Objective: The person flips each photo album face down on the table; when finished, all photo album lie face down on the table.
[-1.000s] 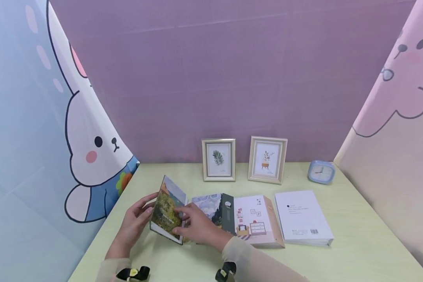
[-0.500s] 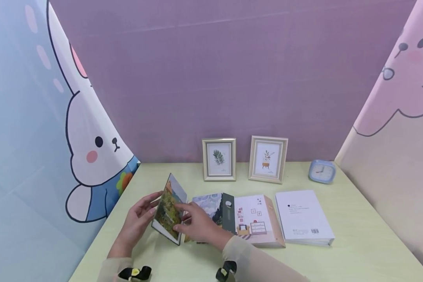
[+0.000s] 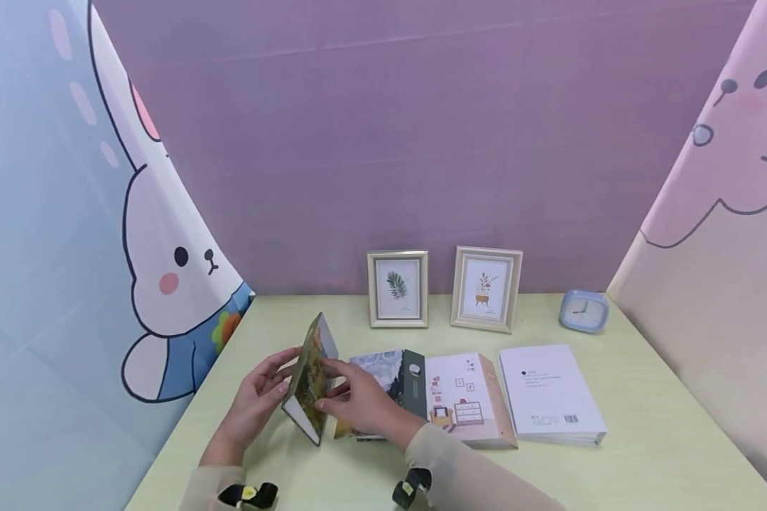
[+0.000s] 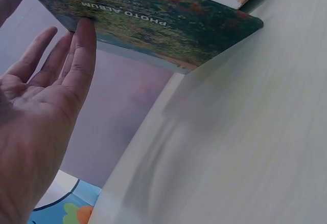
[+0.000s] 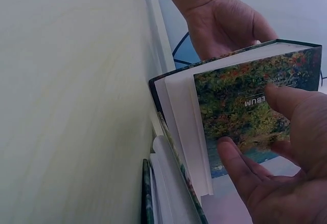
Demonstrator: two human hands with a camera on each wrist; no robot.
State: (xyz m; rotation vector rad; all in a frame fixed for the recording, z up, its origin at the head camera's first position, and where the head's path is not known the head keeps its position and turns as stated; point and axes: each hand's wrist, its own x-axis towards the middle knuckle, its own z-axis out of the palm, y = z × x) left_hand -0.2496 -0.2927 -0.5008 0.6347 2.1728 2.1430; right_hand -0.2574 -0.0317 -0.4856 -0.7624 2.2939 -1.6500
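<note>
Between both hands, a floral-covered photo album (image 3: pixel 309 387) stands on edge, tilted, its white page edges facing down toward me. My left hand (image 3: pixel 251 408) supports the left side; in the left wrist view the fingers of the left hand (image 4: pixel 46 96) look mostly straight, one fingertip touching the lettered cover (image 4: pixel 133 19). From the other side my right hand (image 3: pixel 364 404) grips the album, thumb and index finger spread on the cover. In the right wrist view, the cover (image 5: pixel 240 116) partly hides behind the right hand (image 5: pixel 286 168); the other right fingers are partly hidden.
Right of the hands lie a landscape-covered book (image 3: pixel 383 369), an album with a room drawing (image 3: pixel 463 397) and a white book (image 3: pixel 550 397). Behind stand two picture frames (image 3: pixel 398 323) (image 3: pixel 486 291) and a blue clock (image 3: pixel 584 311). Fabric walls enclose the table (image 3: pixel 294 482).
The photo album has turned more edge-on, showing more of its left side and less of its front cover. Both hands have stayed on it, the left hand shifting slightly right.
</note>
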